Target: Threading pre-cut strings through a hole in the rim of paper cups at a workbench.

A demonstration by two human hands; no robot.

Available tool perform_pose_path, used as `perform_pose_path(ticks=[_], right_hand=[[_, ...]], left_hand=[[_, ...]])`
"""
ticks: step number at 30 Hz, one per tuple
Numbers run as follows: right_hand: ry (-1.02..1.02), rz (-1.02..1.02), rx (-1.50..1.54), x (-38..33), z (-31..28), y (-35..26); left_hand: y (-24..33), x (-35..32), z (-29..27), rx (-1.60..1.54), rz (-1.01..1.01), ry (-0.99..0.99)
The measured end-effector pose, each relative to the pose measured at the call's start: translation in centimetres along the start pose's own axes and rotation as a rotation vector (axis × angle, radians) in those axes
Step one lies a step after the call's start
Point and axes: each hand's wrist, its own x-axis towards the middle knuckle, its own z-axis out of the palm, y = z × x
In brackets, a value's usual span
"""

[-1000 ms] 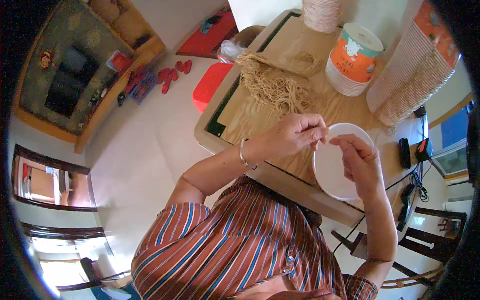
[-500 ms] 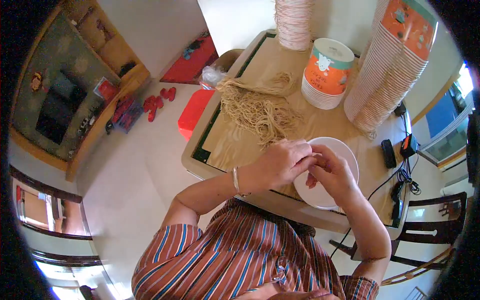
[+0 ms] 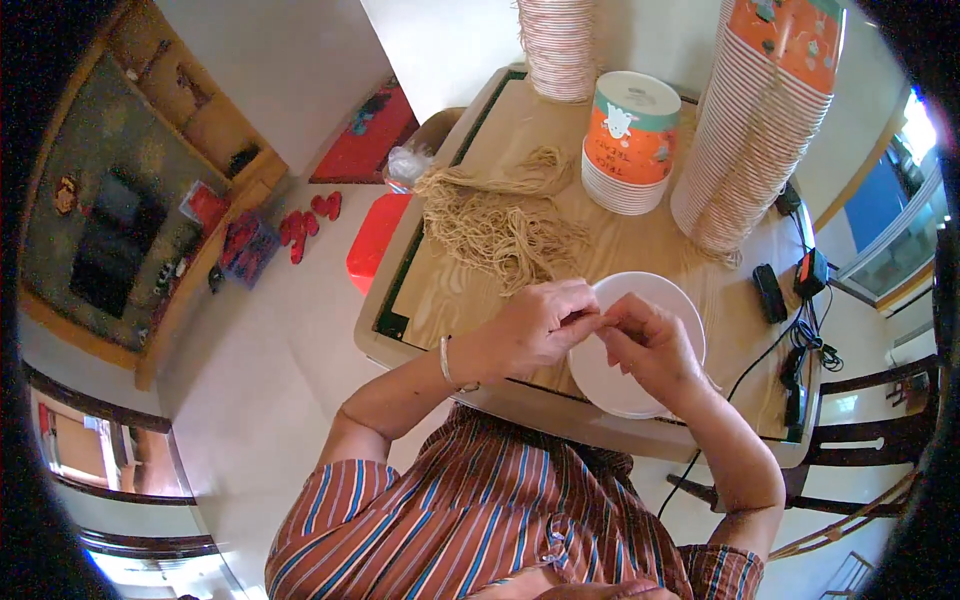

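So the left hand (image 3: 550, 318) and the right hand (image 3: 650, 342) have been brought together fingertip to fingertip, whereas a second ago a clear gap was left between them. Fingers on both are curled and the thumbs drawn in, as if something thin is being pinched, but whether a strand is actually gripped, or how tightly, can't be told from here. All of this is being done over the white round tub (image 3: 665, 290), which is set near the front edge of the wooden table (image 3: 440, 310) and partly covered by the right hand. The view has been shifted a bit too, so more of the tall stack of tubs (image 3: 755, 130) is shown, along with the shorter orange and teal stack (image 3: 628, 150). The tangled pile of tan twine (image 3: 500, 235) is left lying beyond the left hand, apparently undisturbed. With the fingertips met, fine two-handed work seems to be underway, judging by the pose, and no finished result can be made out between the fingers.
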Motion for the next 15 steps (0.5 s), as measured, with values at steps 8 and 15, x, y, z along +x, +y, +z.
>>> perform_pose_path(ticks=[8, 15], right_hand=[[0.016, -0.077, -0.102, -0.2, -0.2, 0.5], [0.093, -0.129, -0.189, -0.5, 0.1, -0.7]], left_hand=[[0.1, -0.1, -0.5, -0.117, -0.09, -0.037], [-0.5, 0.1, -0.8, -0.127, -0.011, -0.014]])
